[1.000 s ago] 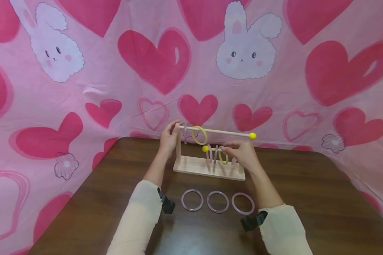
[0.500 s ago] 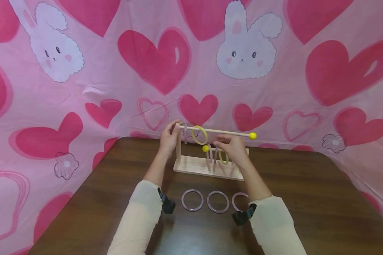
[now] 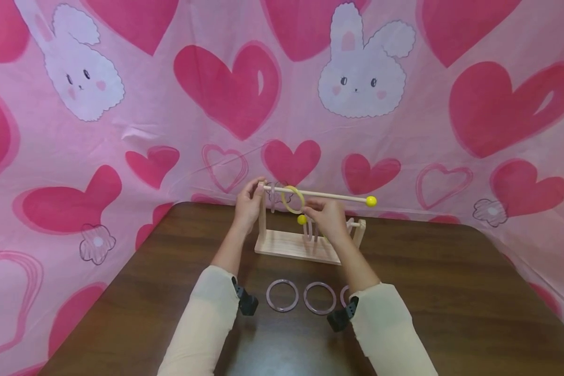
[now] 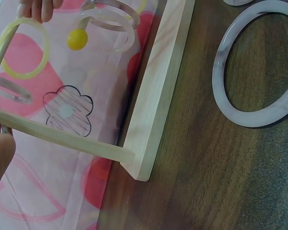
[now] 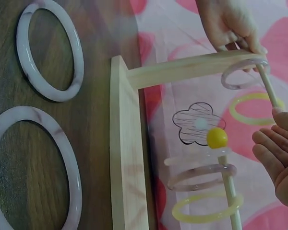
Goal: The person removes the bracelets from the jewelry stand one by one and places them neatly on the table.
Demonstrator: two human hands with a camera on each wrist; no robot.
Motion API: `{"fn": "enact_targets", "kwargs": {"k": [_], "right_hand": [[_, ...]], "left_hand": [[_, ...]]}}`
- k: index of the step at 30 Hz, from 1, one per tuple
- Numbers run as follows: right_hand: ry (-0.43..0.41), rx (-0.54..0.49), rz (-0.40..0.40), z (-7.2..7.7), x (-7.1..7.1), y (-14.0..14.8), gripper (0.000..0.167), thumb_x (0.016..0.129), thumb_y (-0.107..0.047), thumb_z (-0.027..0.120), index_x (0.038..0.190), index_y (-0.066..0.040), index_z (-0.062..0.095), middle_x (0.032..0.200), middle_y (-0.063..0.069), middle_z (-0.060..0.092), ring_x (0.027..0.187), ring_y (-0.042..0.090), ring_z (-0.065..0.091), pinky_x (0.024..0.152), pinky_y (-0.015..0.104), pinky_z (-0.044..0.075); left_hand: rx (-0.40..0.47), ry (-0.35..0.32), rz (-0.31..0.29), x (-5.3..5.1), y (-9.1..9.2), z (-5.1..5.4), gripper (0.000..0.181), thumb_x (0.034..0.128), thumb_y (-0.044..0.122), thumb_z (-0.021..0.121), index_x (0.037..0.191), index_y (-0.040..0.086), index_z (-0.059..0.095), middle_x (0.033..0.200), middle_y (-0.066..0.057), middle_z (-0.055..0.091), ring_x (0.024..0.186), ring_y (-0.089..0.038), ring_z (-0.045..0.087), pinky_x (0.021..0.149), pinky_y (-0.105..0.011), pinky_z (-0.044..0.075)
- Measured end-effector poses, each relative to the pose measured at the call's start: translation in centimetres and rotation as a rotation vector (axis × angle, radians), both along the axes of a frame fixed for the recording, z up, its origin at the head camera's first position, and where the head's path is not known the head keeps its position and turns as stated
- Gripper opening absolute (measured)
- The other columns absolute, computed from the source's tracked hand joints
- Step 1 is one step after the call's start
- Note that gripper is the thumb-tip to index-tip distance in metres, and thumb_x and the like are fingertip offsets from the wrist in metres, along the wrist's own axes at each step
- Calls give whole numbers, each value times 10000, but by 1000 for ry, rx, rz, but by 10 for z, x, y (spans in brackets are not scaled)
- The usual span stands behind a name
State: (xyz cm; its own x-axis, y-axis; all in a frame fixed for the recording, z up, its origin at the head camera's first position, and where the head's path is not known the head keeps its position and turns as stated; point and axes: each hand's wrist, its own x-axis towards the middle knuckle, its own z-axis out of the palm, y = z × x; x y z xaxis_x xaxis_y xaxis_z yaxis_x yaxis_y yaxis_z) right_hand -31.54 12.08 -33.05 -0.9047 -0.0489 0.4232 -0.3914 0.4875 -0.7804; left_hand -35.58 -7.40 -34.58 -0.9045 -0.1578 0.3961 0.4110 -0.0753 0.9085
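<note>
Ring stand (image 3: pixel 293 246) steadied at one upright; right hand (image 3: pixel 329 216) at the upper rod (image 3: pixel 333 196).

Nearest, three loose purple rings (image 3: pixel 320 313) lie in a row on the tabletop (image 3: pixel 207 324), the rightmost partly hidden by the wrist camera (image 3: pixel 339 318). Beyond them is the stand; its lower peg (image 5: pixel 229 187) carries several rings and ends in a yellow knob (image 3: pixel 302 219). The right hand is beside the yellow ring (image 4: pixel 24 75) on the upper rod, fingers loosely extended; contact cannot be confirmed. Farther left on that rod hangs one purple ring (image 3: pixel 272 203). The left hand (image 3: pixel 249 206) grips the top of the left upright (image 3: pixel 262 222). Caution: the upper rod appears supported at one end only; a sideways pull with a slack left grip could shift or tip the stand. A lowered right forearm could knock the peg's rings.
</note>
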Motion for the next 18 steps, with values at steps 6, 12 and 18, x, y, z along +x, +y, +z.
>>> {"fn": "enact_targets", "kwargs": {"k": [6, 12, 18], "right_hand": [[-7, -7, -36, -3, -4, -6, 257, 808, -102, 715, 1038, 10, 688, 948, 146, 686, 843, 255, 664, 735, 327, 535], [-17, -15, -46, -5, -7, -6, 250, 813, -109, 710, 1039, -3, 691, 955, 132, 688, 840, 243, 664, 724, 309, 536], [-23, -14, -48, -5, -8, -6, 235, 821, -100, 701, 1045, -28, 696, 952, 120, 691, 818, 230, 668, 710, 302, 538]], "left_hand": [[-5, -3, 2, 0, -1, 0, 304, 940, 112, 516, 1209, -24, 552, 1194, -178, 582, 1070, -208, 525, 929, -297, 426], [8, 10, 3, -1, 0, 0, 301, 941, 119, 518, 1196, -37, 555, 1181, -184, 587, 1044, -196, 528, 914, -297, 432], [7, 6, 0, -1, 0, 0, 296, 941, 114, 517, 1197, -30, 558, 1186, -185, 586, 1017, -182, 534, 886, -288, 445]]}}
